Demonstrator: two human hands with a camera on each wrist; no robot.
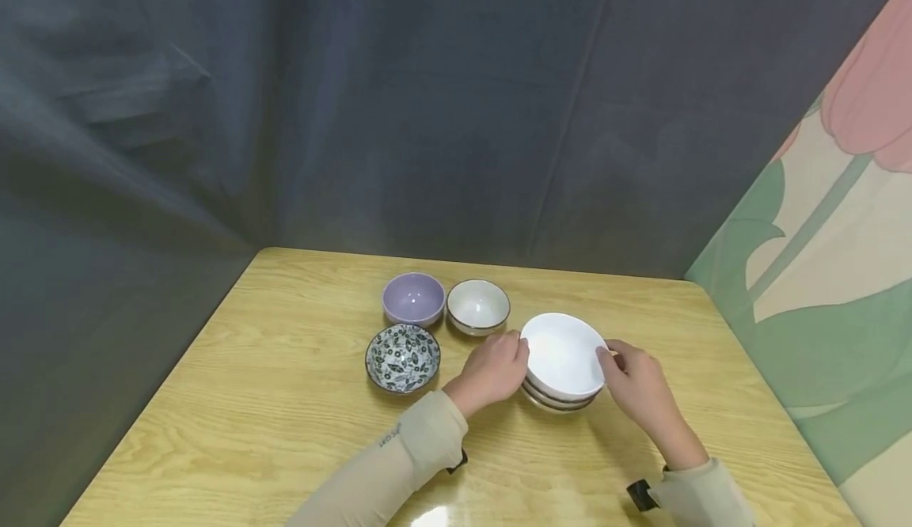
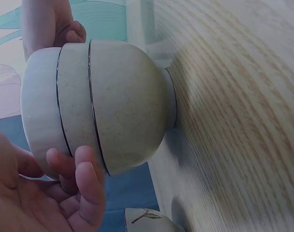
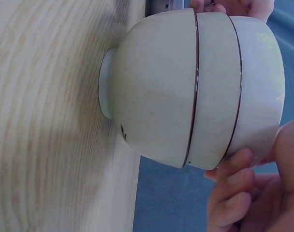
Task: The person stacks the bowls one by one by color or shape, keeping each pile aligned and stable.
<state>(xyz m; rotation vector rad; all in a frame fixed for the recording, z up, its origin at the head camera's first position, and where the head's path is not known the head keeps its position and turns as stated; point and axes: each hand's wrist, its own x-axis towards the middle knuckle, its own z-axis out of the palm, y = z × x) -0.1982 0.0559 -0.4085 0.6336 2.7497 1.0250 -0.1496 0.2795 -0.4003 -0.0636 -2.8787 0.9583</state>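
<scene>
A plain white bowl (image 1: 563,357) sits at the top of a stack, nested in two cream bowls with dark brown rims. The lowest cream bowl (image 2: 127,106) stands on its foot on the wooden table. My left hand (image 1: 495,365) pinches the white bowl's left side, thumb near the rim and fingers against its outer wall. On the opposite side my right hand (image 1: 637,384) holds the same bowl in a similar pinch. In the right wrist view, the right hand's fingertips (image 3: 241,176) lie near the upper cream bowl's (image 3: 214,92) rim.
Left of the stack are a purple bowl (image 1: 414,300), a whitish bowl with a brown rim (image 1: 478,305) and a bowl with a dark leaf pattern (image 1: 403,358), close together on the table (image 1: 285,400). A dark curtain (image 1: 442,115) hangs behind, and a flower-patterned cloth (image 1: 841,290) on the right.
</scene>
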